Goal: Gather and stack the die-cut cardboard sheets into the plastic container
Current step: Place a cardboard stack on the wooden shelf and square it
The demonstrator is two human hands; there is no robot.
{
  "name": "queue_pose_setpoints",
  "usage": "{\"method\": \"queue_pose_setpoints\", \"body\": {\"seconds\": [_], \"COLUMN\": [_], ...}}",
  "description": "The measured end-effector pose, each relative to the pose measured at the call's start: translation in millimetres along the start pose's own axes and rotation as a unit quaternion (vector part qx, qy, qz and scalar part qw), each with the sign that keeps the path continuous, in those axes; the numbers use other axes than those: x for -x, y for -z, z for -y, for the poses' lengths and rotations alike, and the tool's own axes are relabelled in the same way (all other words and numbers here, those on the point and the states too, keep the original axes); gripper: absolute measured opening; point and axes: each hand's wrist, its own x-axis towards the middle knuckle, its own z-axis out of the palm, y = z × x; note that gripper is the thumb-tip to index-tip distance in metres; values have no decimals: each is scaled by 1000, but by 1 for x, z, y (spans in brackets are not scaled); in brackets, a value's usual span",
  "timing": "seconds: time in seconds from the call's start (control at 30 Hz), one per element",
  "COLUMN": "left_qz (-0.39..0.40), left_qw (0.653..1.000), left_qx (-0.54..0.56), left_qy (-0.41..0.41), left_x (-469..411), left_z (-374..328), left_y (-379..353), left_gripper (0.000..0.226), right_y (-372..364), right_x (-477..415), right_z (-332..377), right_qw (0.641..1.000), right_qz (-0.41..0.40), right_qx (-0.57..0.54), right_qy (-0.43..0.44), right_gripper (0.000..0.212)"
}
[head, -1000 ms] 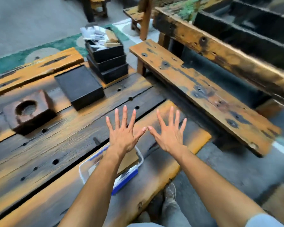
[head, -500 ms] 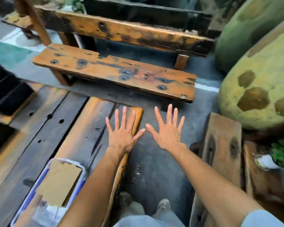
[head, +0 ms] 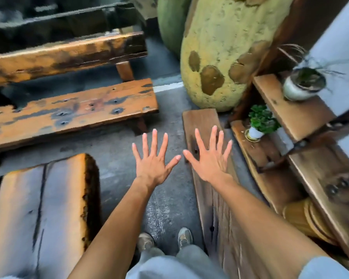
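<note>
Over concrete floor point(head: 117, 158), left hand point(head: 152, 166), right hand point(head: 210, 164): splayed, empty.

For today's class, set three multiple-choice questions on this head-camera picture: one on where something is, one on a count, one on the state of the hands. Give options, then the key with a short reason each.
1. Where does the small leafy green plant in the white pot stand?
A. On a low wooden shelf to the right of the hands
B. On the bench at the left
C. On the floor between the shoes

2. How many potted plants are in view?
A. One
B. Two
C. Four

3. What state are the hands in?
A. Both closed into fists
B. Both open, fingers spread, holding nothing
C. One gripping a cardboard sheet

Key: 1 A, the pot sits on the shelf beyond the right hand. 2 B, the leafy one plus a thin-leaved plant on a higher shelf. 3 B, the left hand and the right are splayed and empty.
</note>
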Motion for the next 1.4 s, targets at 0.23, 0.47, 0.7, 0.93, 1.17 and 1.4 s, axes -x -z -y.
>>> {"method": "queue_pose_setpoints", "body": {"seconds": [0.23,0.47,0.7,0.93,1.17,1.4], "left_qz": [1,0,-1,-28,-80,-128], "left_qw": [986,942,880,804,754,728], "left_qx": [-16,-21,-38,-15,48,97], "left_qy": [-167,-335,-473,-593,-650,-667], "left_x": [-39,-63,-66,-81,-101,-139], "left_z": [-134,-266,-378,-483,-551,-599], "left_y": [-2,-5,7,48,107,148], "left_gripper": [87,87,88,84,85,87], "right_y": [32,65,101,160,231,288], "right_x": [30,75,118,136,125,105], "right_z": [-124,-222,-290,-336,-354,-369], "right_qw": [989,954,901,834,794,783], "right_qz": [-31,-71,-110,-209,-282,-311], "right_qx": [-5,0,33,68,119,129], "right_qy": [-145,-292,-419,-507,-526,-523], "right_gripper": [85,85,84,82,82,80]}}
